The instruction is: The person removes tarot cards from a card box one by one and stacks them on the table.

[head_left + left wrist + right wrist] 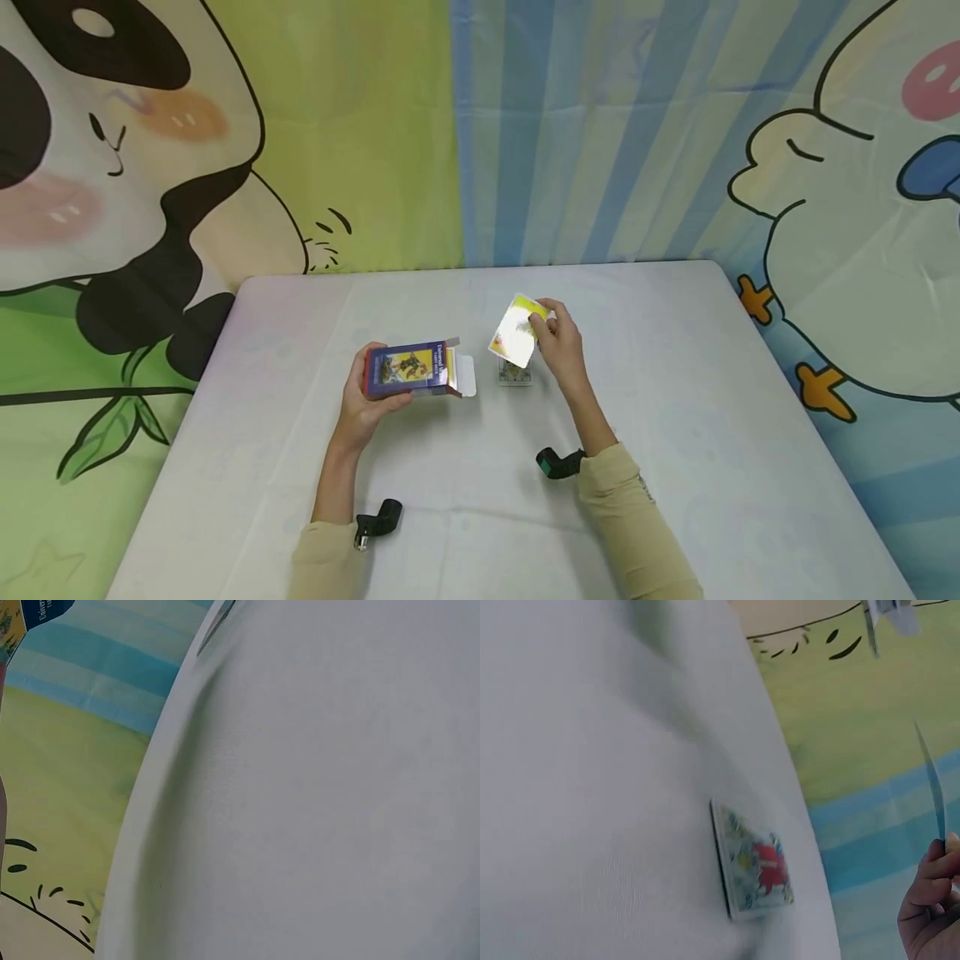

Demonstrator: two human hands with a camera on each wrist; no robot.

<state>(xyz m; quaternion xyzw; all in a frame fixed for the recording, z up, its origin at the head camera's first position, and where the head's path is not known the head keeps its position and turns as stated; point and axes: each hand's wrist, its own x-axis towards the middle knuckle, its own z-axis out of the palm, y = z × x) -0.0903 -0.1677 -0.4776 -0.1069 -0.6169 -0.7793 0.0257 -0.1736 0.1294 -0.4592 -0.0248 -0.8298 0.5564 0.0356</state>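
Observation:
My left hand (pixel 363 408) grips a blue and red card box (pixel 407 367) by its left end, above the table. The box's flap (pixel 466 376) stands open toward the right. In my right hand (pixel 561 343), thumb and fingers pinch a yellow-and-white card (pixel 517 330), raised and tilted; in the right wrist view the card (pixel 934 787) shows nearly edge-on. Below it a small stack of cards (pixel 515 373) lies on the table, partly hidden by the raised card. The right wrist view shows a red picture on that stack (pixel 754 862). Only the box's corner (pixel 49 613) enters the left wrist view.
A white cloth covers the table (pixel 450 475). Black wrist cameras are worn at both cuffs, the left camera (pixel 379 518) and the right camera (pixel 559 463). Behind the table hangs a cartoon-printed curtain (pixel 585 133).

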